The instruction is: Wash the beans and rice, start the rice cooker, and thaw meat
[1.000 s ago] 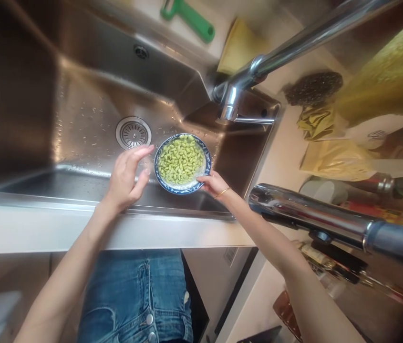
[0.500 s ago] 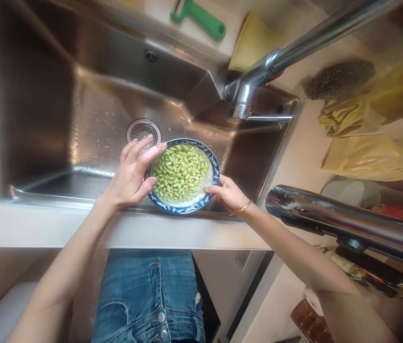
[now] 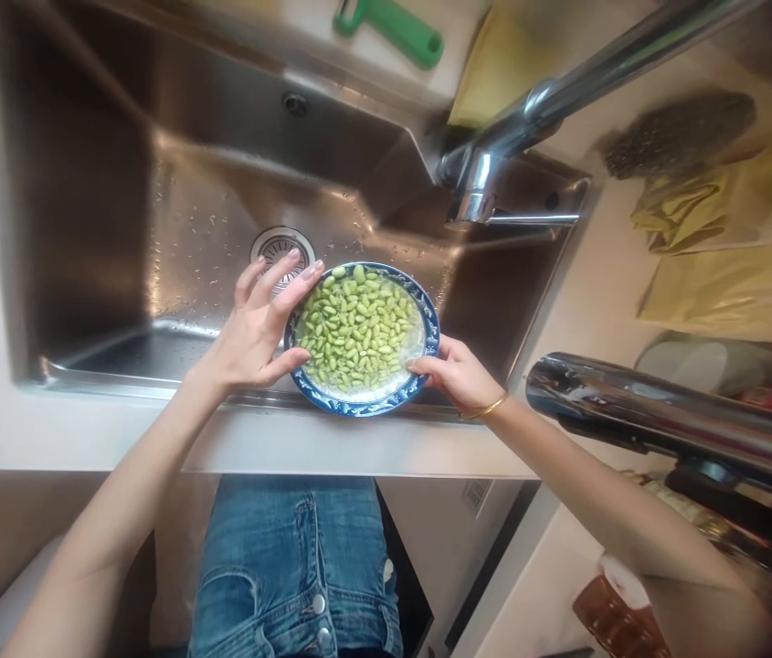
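A round plate (image 3: 364, 408) with a blue patterned rim is over the sink's near edge, full of shelled green beans (image 3: 356, 327) lying in cloudy water. My right hand (image 3: 460, 373) grips the plate's right side, its thumb on top of the rim and its other fingers mostly hidden beneath. On the left side, my left hand (image 3: 252, 338) has its fingers spread, with the thumb and index finger at the rim beside the beans.
Wet steel shows across the sink (image 3: 200, 228), with a drain (image 3: 282, 242) beyond my left fingers. A chrome faucet (image 3: 474, 187) reaches in from upper right. A green peeler (image 3: 392, 29) lies at the back. Yellow packaging (image 3: 728, 292) and a shiny metal cylinder (image 3: 660, 411) are at right.
The plate and both hands appear slightly farther right and the whole view has shifted a little. The plate tilts slightly differently, with beans gathered toward its far rim.
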